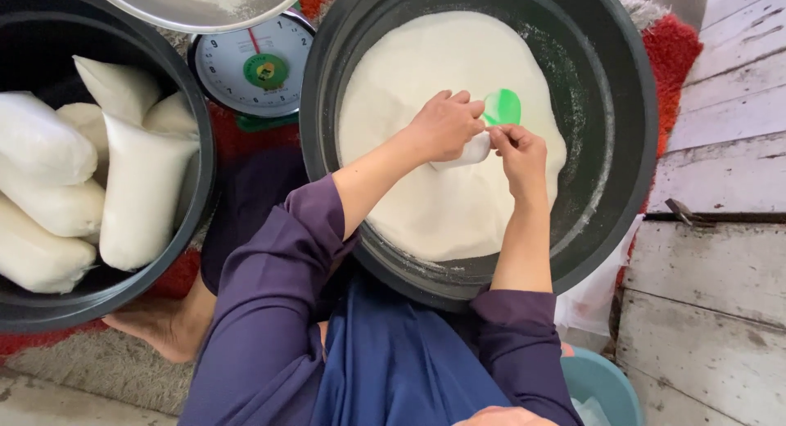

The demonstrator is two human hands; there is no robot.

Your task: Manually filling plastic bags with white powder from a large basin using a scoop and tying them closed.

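At frame centre, the left hand (444, 125) gripped a small clear bag (468, 152) while the right hand (517, 148) pinched its mouth beside a green scoop (503, 107). Both hovered over white powder (442, 205) heaped in a dark tub (622, 148), whose bare right wall left room. Filled bags (139, 189) crowded another tub (196, 148) at left.

The large tub (622, 148) is showing dark grey-black walls, dusted with pale streaks; the powder (426, 205) inside is appearing creamy white and even in tone; the scoop (503, 107) is showing bright green; the small bag (471, 152) at the fingers is appearing white. The second tub (192, 139) is showing black; the filled bags (139, 189) in it are appearing off-white. The scale dial (254, 66) is showing a white face, a red needle and a green centre disc. The sleeves (270, 311) are appearing purple; the skirt (393, 360) is appearing dark blue; the rug (675, 49) is showing red pile; the floor planks (720, 270) are showing worn whitish grey; the bucket (606, 385) is appearing teal.
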